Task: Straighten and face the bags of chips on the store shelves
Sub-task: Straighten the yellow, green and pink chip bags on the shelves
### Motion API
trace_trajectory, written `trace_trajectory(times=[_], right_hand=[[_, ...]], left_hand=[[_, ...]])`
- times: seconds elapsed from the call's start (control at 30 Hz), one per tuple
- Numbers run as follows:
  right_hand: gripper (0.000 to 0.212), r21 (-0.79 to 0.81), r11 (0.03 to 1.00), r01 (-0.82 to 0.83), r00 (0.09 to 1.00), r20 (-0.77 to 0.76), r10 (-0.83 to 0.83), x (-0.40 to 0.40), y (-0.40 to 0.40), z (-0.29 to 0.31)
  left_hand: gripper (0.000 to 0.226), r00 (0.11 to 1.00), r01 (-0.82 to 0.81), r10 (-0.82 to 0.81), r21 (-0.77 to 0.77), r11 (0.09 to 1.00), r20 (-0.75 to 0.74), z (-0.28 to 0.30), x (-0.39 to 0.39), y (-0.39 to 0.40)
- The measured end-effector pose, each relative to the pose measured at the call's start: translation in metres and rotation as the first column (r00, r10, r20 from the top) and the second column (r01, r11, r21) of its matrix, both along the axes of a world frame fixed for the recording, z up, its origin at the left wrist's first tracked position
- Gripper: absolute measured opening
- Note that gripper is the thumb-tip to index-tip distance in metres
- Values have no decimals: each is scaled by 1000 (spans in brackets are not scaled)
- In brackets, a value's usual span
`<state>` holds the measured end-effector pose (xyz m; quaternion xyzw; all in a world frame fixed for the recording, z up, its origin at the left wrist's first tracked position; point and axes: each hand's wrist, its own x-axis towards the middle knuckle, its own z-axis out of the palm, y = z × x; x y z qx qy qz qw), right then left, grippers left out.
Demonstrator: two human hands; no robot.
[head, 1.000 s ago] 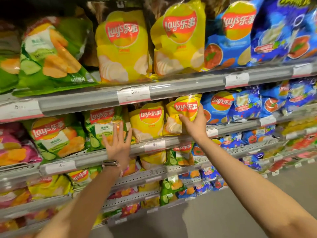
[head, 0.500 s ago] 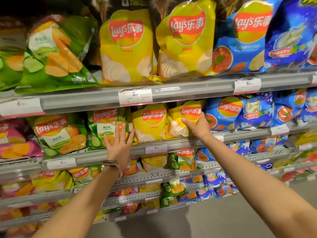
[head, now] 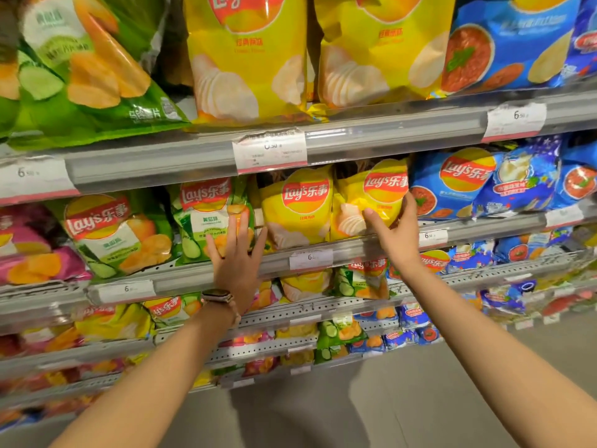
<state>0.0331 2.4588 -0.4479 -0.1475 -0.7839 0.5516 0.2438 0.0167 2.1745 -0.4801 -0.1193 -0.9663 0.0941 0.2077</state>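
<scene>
Two yellow chip bags stand side by side on the second shelf. My right hand grips the lower right part of the right yellow bag, thumb on its front, fingers round its right edge. The left yellow bag stands upright and untouched beside it. My left hand, with a watch on the wrist, lies flat with fingers spread on the lower front of a green cucumber bag. A second green bag leans further left.
Larger green, yellow and blue bags fill the top shelf above a grey rail with price tags. Blue bags crowd the right of the second shelf, pink bags the left. Lower shelves hold several small bags. Grey floor lies below.
My view has moved closer to the shelf. My right hand has slid lower on the right yellow bag, which now stands straighter. My left hand stays pressed on the green bag.
</scene>
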Motion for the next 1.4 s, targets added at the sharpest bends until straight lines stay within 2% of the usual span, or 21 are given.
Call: trace_trajectory(times=[0.07, 0.13, 0.23, 0.33, 0.43, 0.53, 0.7, 0.73, 0.8, 0.87, 0.97, 1.07, 1.23, 1.3, 1.4], right_hand=[[87, -11, 997, 73, 996, -50, -73, 14, -15, -9], [76, -7, 988, 153, 982, -114, -153, 37, -33, -18], [62, 32, 975, 220, 964, -160, -212, 65, -53, -44], [59, 85, 969, 232, 966, -141, -219, 76, -55, -84], [65, 155, 967, 204, 979, -33, -201, 75, -52, -122], [82, 223, 958, 182, 980, 40, -196, 61, -47, -151], [94, 158, 956, 246, 963, 70, -260, 26, -23, -184], [90, 113, 965, 236, 968, 62, -244, 20, -17, -190], [69, 59, 980, 188, 982, 27, -189, 12, -6, -203], [48, 43, 987, 157, 988, -11, -156, 8, 2, -212], [28, 33, 990, 141, 987, -88, -137, 7, 6, -218], [22, 48, 987, 152, 979, -145, -143, 12, 3, -215], [17, -6, 992, 129, 983, -134, -128, 30, -11, -205], [16, -42, 994, 97, 988, -118, -101, 41, -20, -204], [16, -107, 991, 75, 994, -68, -83, 55, -33, -206]], left_hand=[[94, 982, 144, -135, 59, 988, -128, -13, 7, -6], [89, 944, 294, -274, 91, 952, -184, -30, 26, -11], [90, 870, 492, -486, 100, 865, -83, -70, 54, -16], [88, 811, 568, -583, 165, 806, 56, -116, 63, -20], [95, 840, 476, -510, 197, 857, 184, -147, 54, -14], [97, 845, 383, -458, 284, 879, 276, -175, 35, -3], [93, 869, 319, -407, 311, 895, 279, -207, 9, 19], [94, 876, 320, -406, 315, 894, 262, -214, 8, 21], [98, 887, 333, -407, 308, 891, 219, -228, 8, 23], [94, 904, 336, -398, 314, 888, 156, -238, 10, 24], [86, 927, 326, -368, 339, 883, 66, -244, 9, 28], [80, 939, 296, -339, 379, 877, 51, -243, 11, 30], [57, 933, 291, -353, 435, 852, 66, -239, 13, 30], [53, 940, 254, -337, 555, 792, 52, -230, 20, 29], [44, 980, 188, -177, 716, 672, -91, -208, 35, 15]])
